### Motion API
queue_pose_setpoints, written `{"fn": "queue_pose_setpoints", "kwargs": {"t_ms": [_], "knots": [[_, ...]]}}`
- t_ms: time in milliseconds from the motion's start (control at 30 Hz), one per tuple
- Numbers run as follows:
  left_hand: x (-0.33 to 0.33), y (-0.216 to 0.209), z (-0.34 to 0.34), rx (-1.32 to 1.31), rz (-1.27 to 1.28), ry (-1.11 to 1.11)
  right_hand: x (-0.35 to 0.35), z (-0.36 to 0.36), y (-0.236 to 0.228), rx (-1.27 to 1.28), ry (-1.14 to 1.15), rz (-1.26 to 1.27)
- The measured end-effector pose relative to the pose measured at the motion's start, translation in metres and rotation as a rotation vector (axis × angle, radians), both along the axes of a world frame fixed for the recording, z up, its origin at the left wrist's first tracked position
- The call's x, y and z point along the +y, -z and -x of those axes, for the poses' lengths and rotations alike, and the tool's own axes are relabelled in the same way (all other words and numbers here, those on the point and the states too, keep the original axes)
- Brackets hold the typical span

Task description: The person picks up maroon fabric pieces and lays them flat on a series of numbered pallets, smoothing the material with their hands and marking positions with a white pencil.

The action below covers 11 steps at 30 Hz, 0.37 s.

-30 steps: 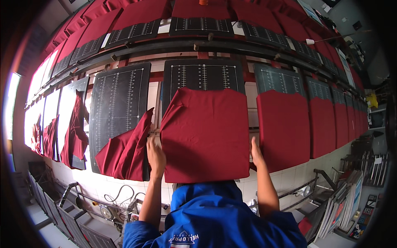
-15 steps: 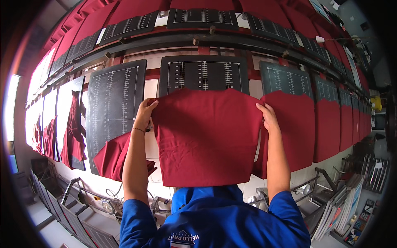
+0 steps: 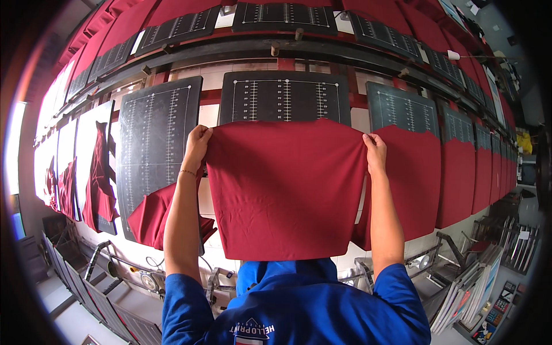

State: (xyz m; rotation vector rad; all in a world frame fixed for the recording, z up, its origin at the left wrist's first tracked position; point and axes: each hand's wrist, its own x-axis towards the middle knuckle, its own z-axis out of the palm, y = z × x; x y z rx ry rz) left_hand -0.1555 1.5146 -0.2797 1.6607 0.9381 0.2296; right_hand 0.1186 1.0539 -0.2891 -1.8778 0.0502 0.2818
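Note:
A dark red fabric piece (image 3: 287, 190) is stretched flat between my hands, over a black board with white ruler markings (image 3: 286, 95). My left hand (image 3: 197, 144) pinches its far left corner, and my right hand (image 3: 375, 152) pinches the far right one. The board's far end shows beyond the fabric's far edge; the rest of it is covered. Under my left forearm, a crumpled red fabric piece (image 3: 152, 215) lies on the near end of the neighbouring marked board (image 3: 155, 126). Right of my right hand, another red piece (image 3: 405, 178) lies smooth on its board.
More boards with red fabric (image 3: 457, 178) run off to the right. Bunched fabric (image 3: 99, 184) lies on boards at the left. Dark rails (image 3: 241, 52) cross beyond, with another covered row behind. Framed screens (image 3: 474, 282) lean at the lower right.
Both hands have moved slightly apart and a little farther away. The fabric between them is pulled wider and tauter, its far edge straighter.

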Motion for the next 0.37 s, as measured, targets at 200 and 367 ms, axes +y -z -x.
{"fn": "queue_pose_setpoints", "kwargs": {"t_ms": [200,367], "knots": [[0.006,0.016,-0.003,0.132,-0.269,0.033,0.004,-0.003,0.012,-0.101,-0.002,0.174],[-0.06,0.011,-0.016,0.124,-1.07,0.117,0.015,0.012,0.014,-0.301,0.027,0.431]]}}
